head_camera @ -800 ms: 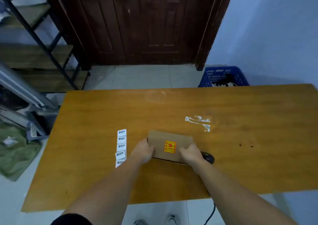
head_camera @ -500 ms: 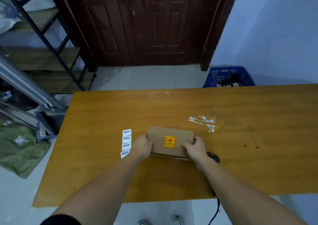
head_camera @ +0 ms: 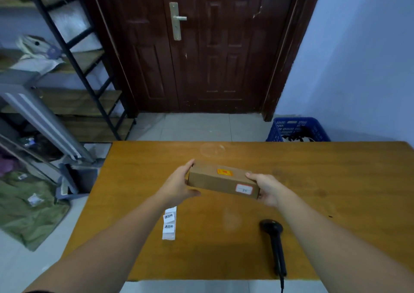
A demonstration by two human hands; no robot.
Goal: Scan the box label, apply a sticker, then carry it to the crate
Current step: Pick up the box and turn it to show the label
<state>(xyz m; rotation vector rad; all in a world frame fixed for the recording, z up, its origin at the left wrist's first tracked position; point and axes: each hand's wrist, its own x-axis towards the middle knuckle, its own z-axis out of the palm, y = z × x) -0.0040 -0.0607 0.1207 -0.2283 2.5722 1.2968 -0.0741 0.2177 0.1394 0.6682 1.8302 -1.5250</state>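
Observation:
A small brown cardboard box (head_camera: 220,179) hangs in the air above the wooden table (head_camera: 313,180), tilted with its near side facing me. It carries an orange sticker on top and a white red-edged sticker on the near side. My left hand (head_camera: 179,184) grips its left end and my right hand (head_camera: 267,188) grips its right end. A strip of white stickers (head_camera: 169,224) lies on the table below my left forearm. The black hand scanner (head_camera: 274,241) lies near the table's front edge. The blue crate (head_camera: 298,129) stands on the floor beyond the table's far right.
A dark wooden door (head_camera: 201,46) is straight ahead. A metal shelf rack (head_camera: 74,68) fills the left side, with a green bag (head_camera: 29,205) on the floor beside it. A blue wall runs along the right. Pale floor tiles lie between table and door.
Both hands have lifted the box off the table and tilted it. My view has risen, so the scanner and more of the door now show.

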